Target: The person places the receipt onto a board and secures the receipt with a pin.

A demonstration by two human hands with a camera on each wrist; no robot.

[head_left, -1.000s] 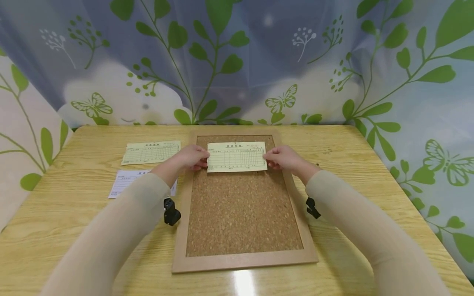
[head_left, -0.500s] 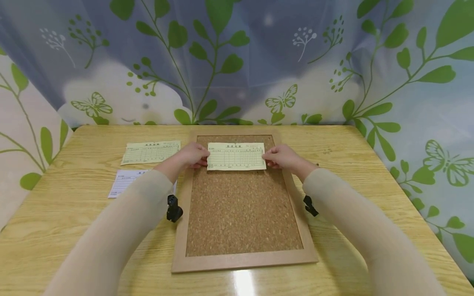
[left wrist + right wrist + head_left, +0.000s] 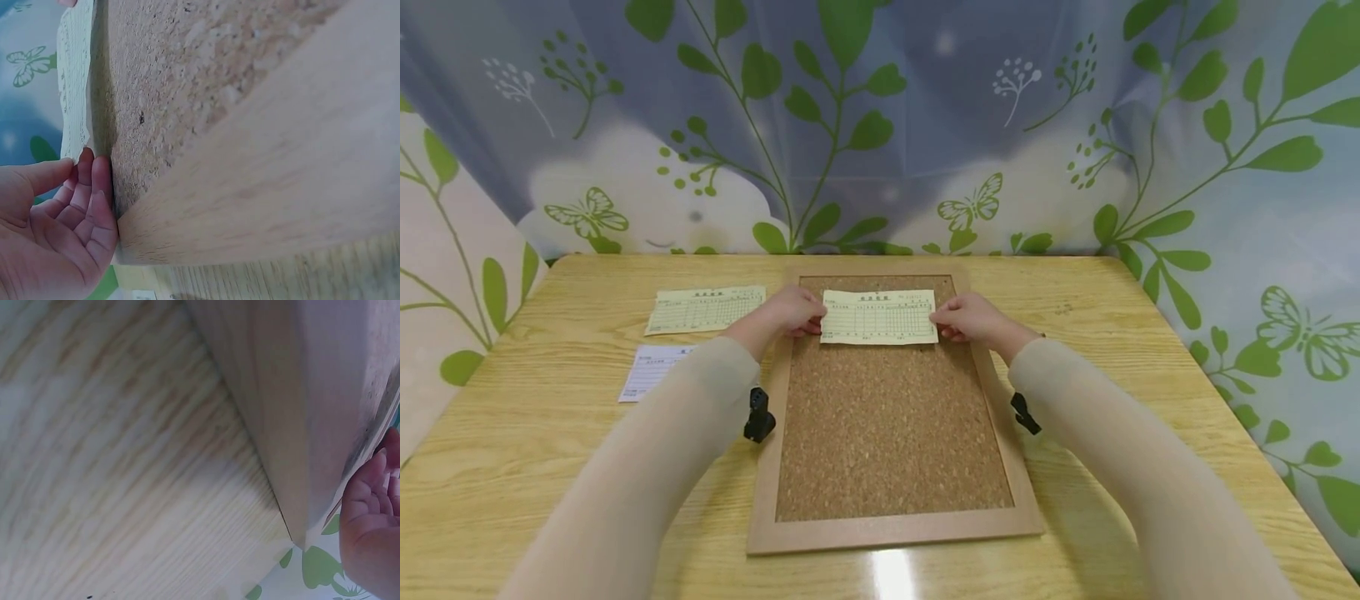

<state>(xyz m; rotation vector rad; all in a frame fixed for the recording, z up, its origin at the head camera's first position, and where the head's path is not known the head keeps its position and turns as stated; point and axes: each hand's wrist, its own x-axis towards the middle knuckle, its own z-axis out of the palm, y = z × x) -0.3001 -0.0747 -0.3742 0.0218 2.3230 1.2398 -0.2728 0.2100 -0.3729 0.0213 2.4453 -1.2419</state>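
Note:
A yellow printed form slip (image 3: 880, 318) is stretched between both hands over the upper part of a cork board (image 3: 895, 433). My left hand (image 3: 797, 311) pinches its left edge between thumb and fingers; in the left wrist view that hand (image 3: 65, 219) has its curled fingers by the board's wooden frame (image 3: 262, 206). On the opposite edge my right hand (image 3: 973, 318) pinches the slip. The right wrist view shows this hand (image 3: 375, 512) at its border, beside the frame's side, with the slip mostly hidden.
Left of the board, another yellow slip (image 3: 703, 310) lies on the wooden table (image 3: 535, 467). Below it is a white slip (image 3: 651, 372), partly covered by the left sleeve (image 3: 647, 450). A leaf-patterned curtain (image 3: 925, 125) hangs behind the table.
The yellow slip has shifted only slightly, its lower edge a little higher than before. Both forearms have moved slightly inward, and the pinch on each side stays.

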